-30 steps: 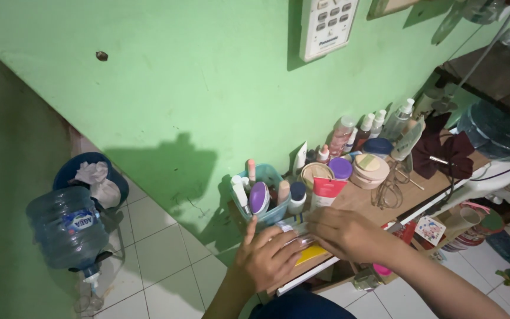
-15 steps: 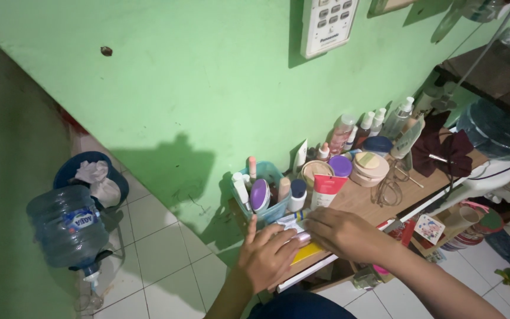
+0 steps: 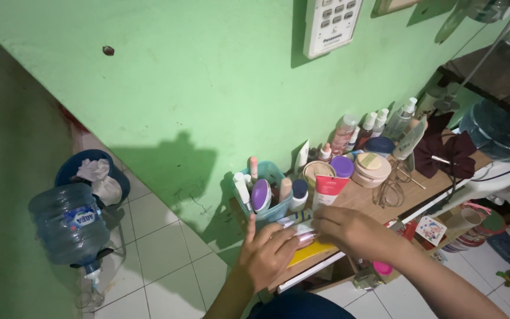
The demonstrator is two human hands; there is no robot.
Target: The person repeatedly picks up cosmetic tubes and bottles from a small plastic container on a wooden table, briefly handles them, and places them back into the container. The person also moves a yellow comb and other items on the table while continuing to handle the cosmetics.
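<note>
Item: small clear-wrapped flat packet with a pinkish end (image 3: 300, 236), lying at the near left corner of the narrow wooden table (image 3: 366, 199), partly on a flat yellow card (image 3: 312, 250).

Hands: I am seeing the left hand (image 3: 268, 255) lying flat over the packet's left part, fingers spread, index finger raised toward the teal plastic organiser basket (image 3: 271, 208). The right hand (image 3: 349, 231) is resting palm-down over the right end, fingers curled; whether it is pinching the wrapper I cannot tell.

Orientation: the packet's long axis is running left to right along the table's near edge, pinkish end pointing right. Much of it is hidden under the hands.

Handling note: I am judging that the left hand should be pressing the packet still while the right works only the end, keeping clear of the red-and-white squeeze tube (image 3: 328, 190) just beyond.

Surroundings: round beige compact (image 3: 372, 168) and pump bottles (image 3: 398, 121) standing farther right; blue water jug (image 3: 66, 223) on the tiled floor, far left.
</note>
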